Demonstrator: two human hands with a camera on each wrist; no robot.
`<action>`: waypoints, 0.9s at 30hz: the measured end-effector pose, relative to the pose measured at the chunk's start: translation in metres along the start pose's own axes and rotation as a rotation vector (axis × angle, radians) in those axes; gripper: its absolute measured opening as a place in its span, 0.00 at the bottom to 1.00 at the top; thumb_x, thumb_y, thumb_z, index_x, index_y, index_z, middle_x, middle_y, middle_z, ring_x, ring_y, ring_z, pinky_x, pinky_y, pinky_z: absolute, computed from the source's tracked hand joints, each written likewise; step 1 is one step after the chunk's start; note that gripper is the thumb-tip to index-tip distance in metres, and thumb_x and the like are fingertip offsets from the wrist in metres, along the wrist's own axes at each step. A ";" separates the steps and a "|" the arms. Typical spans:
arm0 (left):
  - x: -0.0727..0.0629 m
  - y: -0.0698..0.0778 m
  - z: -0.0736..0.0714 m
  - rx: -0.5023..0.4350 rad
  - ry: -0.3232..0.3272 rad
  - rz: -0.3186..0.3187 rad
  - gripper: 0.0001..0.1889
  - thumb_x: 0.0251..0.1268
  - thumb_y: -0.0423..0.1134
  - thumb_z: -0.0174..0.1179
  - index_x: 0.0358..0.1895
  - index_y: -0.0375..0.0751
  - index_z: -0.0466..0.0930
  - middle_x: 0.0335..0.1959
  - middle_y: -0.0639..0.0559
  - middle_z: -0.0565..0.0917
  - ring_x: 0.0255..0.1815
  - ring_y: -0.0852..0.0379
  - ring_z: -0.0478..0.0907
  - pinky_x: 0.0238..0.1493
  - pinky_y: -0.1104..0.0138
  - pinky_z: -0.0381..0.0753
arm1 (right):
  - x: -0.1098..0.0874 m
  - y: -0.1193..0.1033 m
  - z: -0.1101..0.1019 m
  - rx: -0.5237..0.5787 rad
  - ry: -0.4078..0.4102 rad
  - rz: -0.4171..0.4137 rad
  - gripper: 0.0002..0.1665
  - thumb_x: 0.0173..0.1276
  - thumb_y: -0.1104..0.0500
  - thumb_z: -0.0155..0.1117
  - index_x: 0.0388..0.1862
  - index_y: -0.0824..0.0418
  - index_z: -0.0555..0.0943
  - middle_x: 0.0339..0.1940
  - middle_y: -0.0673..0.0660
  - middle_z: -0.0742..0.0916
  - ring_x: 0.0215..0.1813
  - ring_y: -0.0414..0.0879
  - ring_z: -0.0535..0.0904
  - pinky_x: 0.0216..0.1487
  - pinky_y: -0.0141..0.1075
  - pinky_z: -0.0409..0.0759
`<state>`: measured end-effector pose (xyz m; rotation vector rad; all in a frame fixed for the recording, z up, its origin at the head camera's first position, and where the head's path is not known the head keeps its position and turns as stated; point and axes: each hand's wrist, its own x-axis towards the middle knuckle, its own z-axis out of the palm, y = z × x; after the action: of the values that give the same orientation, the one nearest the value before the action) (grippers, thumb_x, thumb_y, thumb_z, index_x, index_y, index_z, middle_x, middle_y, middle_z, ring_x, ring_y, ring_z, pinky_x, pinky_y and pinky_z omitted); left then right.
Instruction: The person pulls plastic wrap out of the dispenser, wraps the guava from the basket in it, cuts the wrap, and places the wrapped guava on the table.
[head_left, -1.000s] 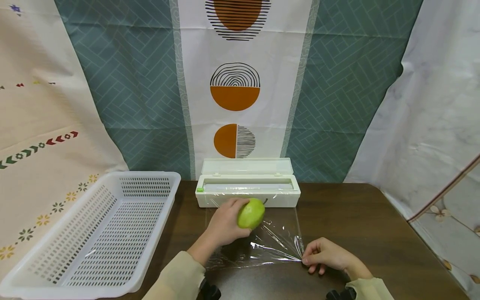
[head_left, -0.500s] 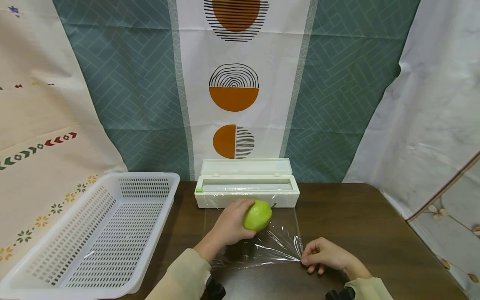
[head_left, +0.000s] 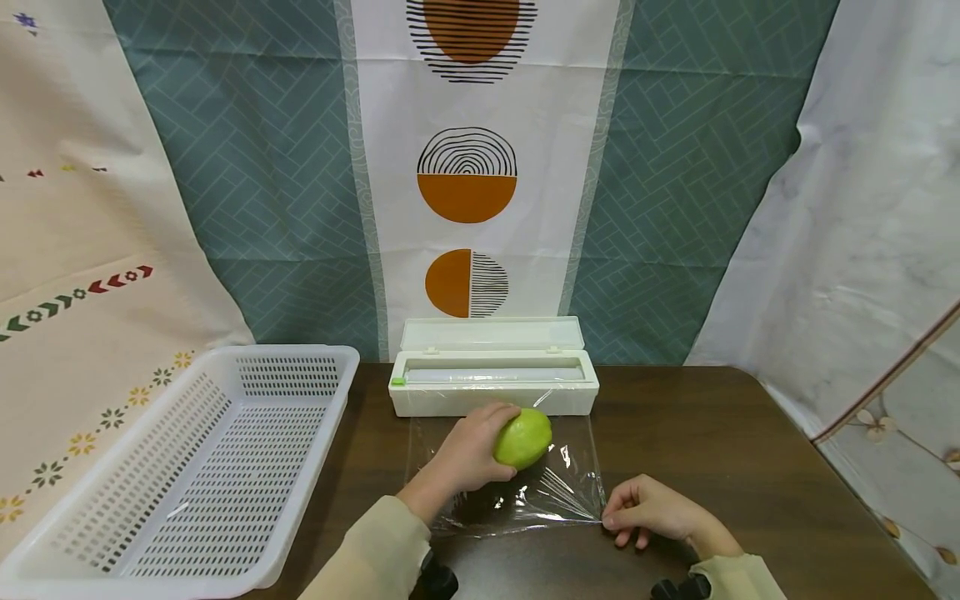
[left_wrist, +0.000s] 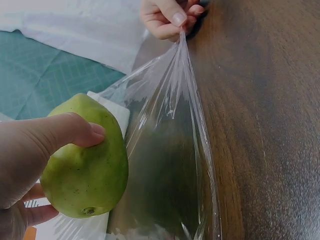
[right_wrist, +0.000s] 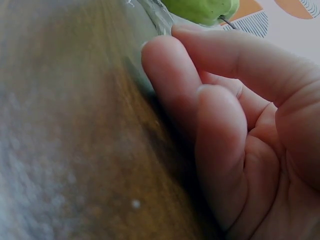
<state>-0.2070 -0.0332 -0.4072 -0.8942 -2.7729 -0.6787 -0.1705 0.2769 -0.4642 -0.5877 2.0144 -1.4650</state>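
Observation:
A green pear (head_left: pixel 524 439) is gripped by my left hand (head_left: pixel 474 450), thumb on the near side and fingers round the far side. It is held over a sheet of clear plastic wrap (head_left: pixel 517 508). In the left wrist view the pear (left_wrist: pixel 90 170) shows its blossom end; the right wrist view shows its dark stem. My right hand (head_left: pixel 660 512) pinches the near right corner of the wrap between thumb and forefinger, and creases fan out from there. Behind the pear stands a white wrap dispenser (head_left: pixel 492 400), lid raised, its roll inside and the wrap drawn out over its front.
A white perforated plastic basket (head_left: pixel 217 492) stands on the left of the dark wooden table (head_left: pixel 690 433). Patterned cloths (head_left: pixel 285 167) hang behind the table and along both sides.
My left hand has moved the pear to the right and slightly nearer, over the wrap. My right hand keeps its pinch on the corner and has hardly moved.

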 end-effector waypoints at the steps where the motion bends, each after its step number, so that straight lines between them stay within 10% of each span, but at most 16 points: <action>1: 0.000 0.000 0.000 0.006 -0.003 0.001 0.43 0.38 0.45 0.75 0.64 0.45 0.69 0.63 0.51 0.73 0.61 0.49 0.72 0.59 0.54 0.72 | 0.000 0.000 0.000 0.002 -0.001 0.001 0.14 0.65 0.61 0.61 0.36 0.74 0.81 0.25 0.49 0.87 0.26 0.36 0.83 0.20 0.26 0.77; 27: -0.003 -0.003 0.007 0.073 -0.052 0.026 0.44 0.38 0.42 0.75 0.66 0.46 0.67 0.66 0.49 0.70 0.63 0.49 0.71 0.58 0.54 0.74 | 0.002 -0.005 0.002 -0.006 0.022 -0.011 0.14 0.67 0.61 0.60 0.36 0.74 0.80 0.25 0.52 0.85 0.24 0.39 0.83 0.17 0.27 0.76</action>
<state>-0.2061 -0.0333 -0.4156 -0.9445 -2.8058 -0.5541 -0.1704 0.2723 -0.4605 -0.5890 2.0358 -1.4788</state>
